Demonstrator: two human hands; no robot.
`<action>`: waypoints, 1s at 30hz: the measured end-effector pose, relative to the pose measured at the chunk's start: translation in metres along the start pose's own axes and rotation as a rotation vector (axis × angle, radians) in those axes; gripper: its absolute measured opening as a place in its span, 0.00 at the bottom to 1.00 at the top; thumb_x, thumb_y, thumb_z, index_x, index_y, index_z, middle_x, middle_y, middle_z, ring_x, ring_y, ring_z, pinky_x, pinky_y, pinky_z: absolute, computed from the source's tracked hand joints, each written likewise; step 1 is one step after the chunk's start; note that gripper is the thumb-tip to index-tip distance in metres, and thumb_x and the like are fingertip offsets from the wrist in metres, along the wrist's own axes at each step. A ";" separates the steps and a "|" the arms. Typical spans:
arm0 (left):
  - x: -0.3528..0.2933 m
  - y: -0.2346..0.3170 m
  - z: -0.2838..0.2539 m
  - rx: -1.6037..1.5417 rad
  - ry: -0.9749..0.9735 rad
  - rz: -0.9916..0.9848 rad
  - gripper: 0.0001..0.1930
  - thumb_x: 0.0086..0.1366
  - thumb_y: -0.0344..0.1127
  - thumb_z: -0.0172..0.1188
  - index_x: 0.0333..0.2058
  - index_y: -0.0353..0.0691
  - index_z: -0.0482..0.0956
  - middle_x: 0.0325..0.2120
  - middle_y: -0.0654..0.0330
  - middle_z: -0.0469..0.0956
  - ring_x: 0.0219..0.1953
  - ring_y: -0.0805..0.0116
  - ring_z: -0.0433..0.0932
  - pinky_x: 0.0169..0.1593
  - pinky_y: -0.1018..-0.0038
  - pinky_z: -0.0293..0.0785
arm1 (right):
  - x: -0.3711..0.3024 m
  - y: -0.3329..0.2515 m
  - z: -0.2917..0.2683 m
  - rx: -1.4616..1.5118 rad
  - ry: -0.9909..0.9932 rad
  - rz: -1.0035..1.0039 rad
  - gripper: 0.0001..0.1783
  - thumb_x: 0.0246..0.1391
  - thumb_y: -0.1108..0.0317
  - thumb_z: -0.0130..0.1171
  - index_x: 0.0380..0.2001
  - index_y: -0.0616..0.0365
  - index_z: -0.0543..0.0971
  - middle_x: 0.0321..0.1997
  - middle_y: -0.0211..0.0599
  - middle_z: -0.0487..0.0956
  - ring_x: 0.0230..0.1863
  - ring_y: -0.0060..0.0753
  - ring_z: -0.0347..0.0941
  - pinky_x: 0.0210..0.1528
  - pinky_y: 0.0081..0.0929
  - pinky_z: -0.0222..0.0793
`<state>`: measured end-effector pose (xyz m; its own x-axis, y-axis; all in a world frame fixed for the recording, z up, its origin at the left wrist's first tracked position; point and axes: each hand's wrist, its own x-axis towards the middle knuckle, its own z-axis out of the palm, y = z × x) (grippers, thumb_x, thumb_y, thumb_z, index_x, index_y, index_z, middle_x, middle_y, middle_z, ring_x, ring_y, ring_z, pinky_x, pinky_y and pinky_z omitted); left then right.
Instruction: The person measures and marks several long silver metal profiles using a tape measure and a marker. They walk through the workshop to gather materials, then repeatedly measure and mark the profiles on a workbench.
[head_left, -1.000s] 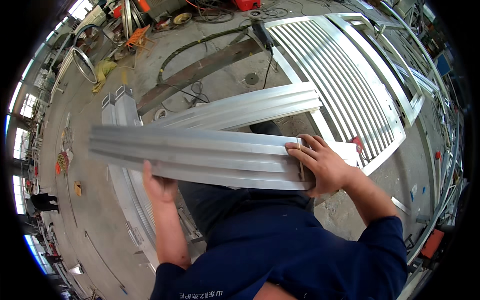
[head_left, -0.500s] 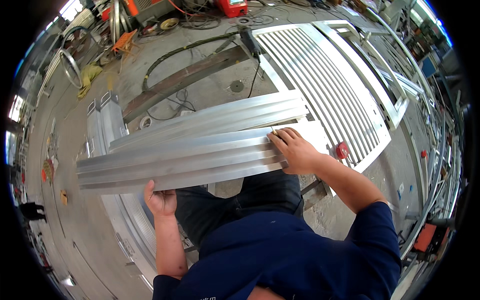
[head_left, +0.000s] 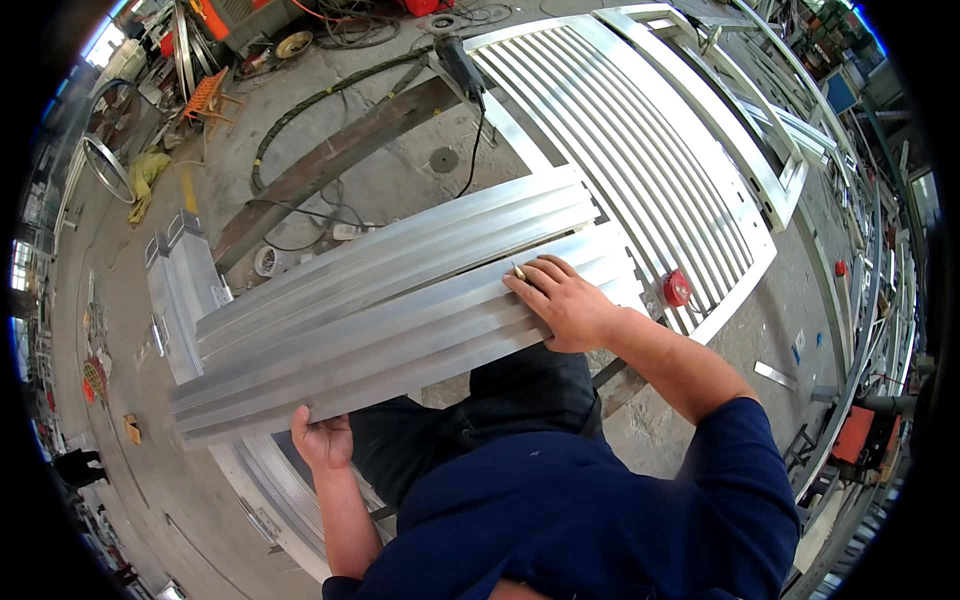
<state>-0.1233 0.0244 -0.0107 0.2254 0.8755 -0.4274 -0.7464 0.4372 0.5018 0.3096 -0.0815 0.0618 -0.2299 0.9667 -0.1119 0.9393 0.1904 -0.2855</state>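
A long ribbed aluminium panel [head_left: 400, 345] slants across my lap, its left end lower and nearer me. My left hand [head_left: 323, 438] grips its near edge, thumb on top and fingers curled below. On the panel's right part lies my right hand [head_left: 565, 305], fingers bent over the top face. A small pale pointed stick [head_left: 518, 271] pokes out between its thumb and forefinger; its kind cannot be made out. Just beyond, a second ribbed aluminium panel [head_left: 400, 250] lies alongside, partly covered at its left, with a dark narrow gap between the two toward the right.
At right lies a slatted metal gate [head_left: 625, 150], with a red round tape measure [head_left: 677, 288] on it. A black angle grinder [head_left: 459, 68] rests at the gate's far corner on a brown steel beam [head_left: 340, 165]. Rectangular metal tubes [head_left: 190, 275] stand at left; cables cross the floor.
The near panel has tilted, its left end coming toward me, and a dark gap shows between the panels. Both hands keep their places on it. The whole view has shifted a little.
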 end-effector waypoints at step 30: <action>-0.003 0.045 0.012 0.458 -0.327 0.200 0.30 0.65 0.48 0.55 0.62 0.40 0.66 0.56 0.52 0.72 0.58 0.53 0.72 0.61 0.57 0.70 | 0.001 -0.072 0.009 0.565 -0.130 -0.134 0.61 0.27 0.50 0.74 0.63 0.65 0.56 0.64 0.64 0.60 0.66 0.66 0.54 0.67 0.50 0.51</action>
<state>-0.1499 0.0438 0.0220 0.3437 0.9361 -0.0741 -0.4647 0.2381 0.8529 0.2397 -0.0956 0.0741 -0.3997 0.9050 -0.1457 0.6271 0.1541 -0.7636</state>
